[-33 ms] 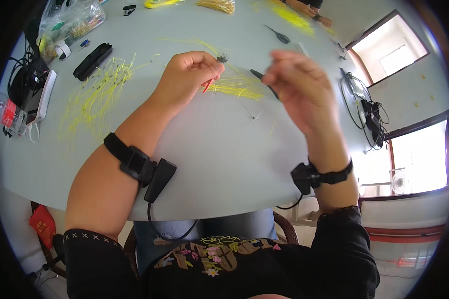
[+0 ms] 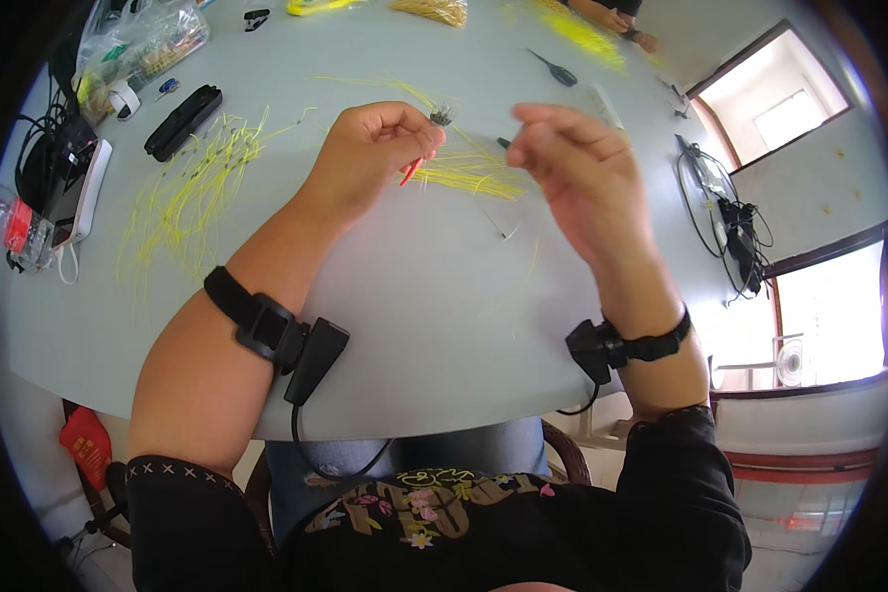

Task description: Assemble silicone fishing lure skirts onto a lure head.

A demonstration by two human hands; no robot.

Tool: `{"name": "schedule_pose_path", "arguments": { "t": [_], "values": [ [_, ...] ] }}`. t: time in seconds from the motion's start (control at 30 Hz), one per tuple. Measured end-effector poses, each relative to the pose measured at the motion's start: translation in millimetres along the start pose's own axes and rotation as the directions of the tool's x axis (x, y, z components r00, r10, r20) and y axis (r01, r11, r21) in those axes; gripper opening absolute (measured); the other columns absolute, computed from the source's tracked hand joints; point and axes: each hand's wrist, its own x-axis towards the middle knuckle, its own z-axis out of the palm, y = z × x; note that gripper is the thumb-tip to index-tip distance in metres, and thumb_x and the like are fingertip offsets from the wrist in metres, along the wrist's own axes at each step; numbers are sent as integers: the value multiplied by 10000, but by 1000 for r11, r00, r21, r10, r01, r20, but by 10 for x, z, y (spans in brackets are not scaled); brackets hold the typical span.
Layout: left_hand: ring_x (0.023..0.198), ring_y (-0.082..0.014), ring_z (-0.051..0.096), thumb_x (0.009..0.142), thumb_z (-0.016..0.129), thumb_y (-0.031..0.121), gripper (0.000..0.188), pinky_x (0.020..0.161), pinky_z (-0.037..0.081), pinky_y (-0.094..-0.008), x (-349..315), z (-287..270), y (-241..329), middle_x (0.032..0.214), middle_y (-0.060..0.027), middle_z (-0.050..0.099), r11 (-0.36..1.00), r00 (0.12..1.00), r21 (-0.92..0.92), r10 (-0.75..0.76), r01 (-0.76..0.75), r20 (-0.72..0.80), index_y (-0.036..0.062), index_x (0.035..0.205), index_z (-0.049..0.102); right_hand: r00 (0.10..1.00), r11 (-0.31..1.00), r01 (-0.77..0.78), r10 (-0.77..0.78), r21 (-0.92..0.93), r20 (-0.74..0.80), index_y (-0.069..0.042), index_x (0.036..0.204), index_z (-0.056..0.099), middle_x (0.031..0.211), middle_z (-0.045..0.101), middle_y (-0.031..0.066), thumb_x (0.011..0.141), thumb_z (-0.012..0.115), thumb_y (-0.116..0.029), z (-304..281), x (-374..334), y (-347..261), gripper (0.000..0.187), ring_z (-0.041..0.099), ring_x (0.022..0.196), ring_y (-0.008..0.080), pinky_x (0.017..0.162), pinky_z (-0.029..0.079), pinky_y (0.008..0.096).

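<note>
Gathering looks partway done: yellow strands (image 2: 199, 192) are left loose on the tabletop (image 2: 444, 326); left hand (image 2: 370, 153), red piece (image 2: 410, 172) jutting under it, is pinched tight on grey-tipped bundle (image 2: 442, 115); right hand (image 2: 584, 173) is half curled, any hold can't be told.

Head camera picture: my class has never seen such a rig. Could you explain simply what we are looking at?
There is no robot here, only a person's two bare hands, seen from above by a wide fisheye camera worn on the head, so straight edges look bent. Black devices are strapped to both forearms. On the grey table lie loose yellow strands, a black case and a clear plastic bag. The left hand pinches a dark-tipped bundle; a red piece shows below its fingers. The right hand is raised; whether it holds anything is unclear.
</note>
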Motion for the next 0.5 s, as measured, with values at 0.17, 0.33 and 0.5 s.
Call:
{"name": "schedule_pose_path", "arguments": {
  "t": [0.17,0.33,0.5],
  "values": [
    [577,-34,447,867,688,145,140,533,342,-204,-40,20,48,630,30,550,992,1000,123,-10,13,-27,24,801,662,987,992,-54,36,-114,-155,51,1178,556,901,672,80,904,635,-79,-41,30,408,313,632,882,154,856,494,289],
    [630,-51,485,865,665,142,122,584,361,-198,-97,46,163,697,16,580,970,999,240,-27,34,-33,48,790,641,981,997,-71,64,-32,-186,54,1156,553,904,680,90,890,652,-59,0,35,500,306,645,887,146,845,504,273],
    [647,-60,511,875,650,134,117,586,376,-203,-106,41,159,717,5,594,978,997,195,-71,72,-12,39,807,639,987,998,-25,17,-52,-162,59,1144,554,920,686,100,883,656,-41,33,37,522,298,655,885,132,800,518,245]
  ]
}}
